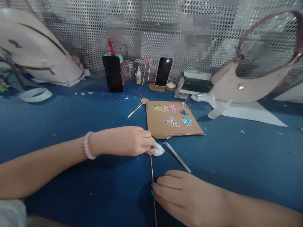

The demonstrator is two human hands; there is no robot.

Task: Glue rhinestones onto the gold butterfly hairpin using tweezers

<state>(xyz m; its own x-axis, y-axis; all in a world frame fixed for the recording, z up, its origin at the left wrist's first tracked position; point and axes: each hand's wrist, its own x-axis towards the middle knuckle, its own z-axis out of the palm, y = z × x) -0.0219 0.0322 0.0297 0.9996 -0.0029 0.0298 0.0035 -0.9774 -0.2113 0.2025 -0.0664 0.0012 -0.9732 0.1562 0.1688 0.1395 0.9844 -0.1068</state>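
Observation:
In the head view, my left hand (132, 141) is closed on a crumpled white tissue (158, 150). The tissue lies against the ornamental end of a thin gold hairpin (151, 167), which my fingers mostly cover. Lower down, the fingers of my right hand (189, 195) pinch the hairpin's long stem, which points toward me. Silver tweezers (178, 157) lie on the table just right of the tissue. Beyond my left hand is a cardboard sheet (156, 124) bearing several small piles of coloured chips, among them teal chips (186, 121) and blue chips (183, 112).
Another gold hairpin (137, 108) rests left of the cardboard. Behind stand two phones, a dark one (113, 74) and a tilted one (164, 72), and a glue bottle (138, 76). A backpack (40, 47) and a tape roll (35, 95) sit left, a handbag (251, 82) right.

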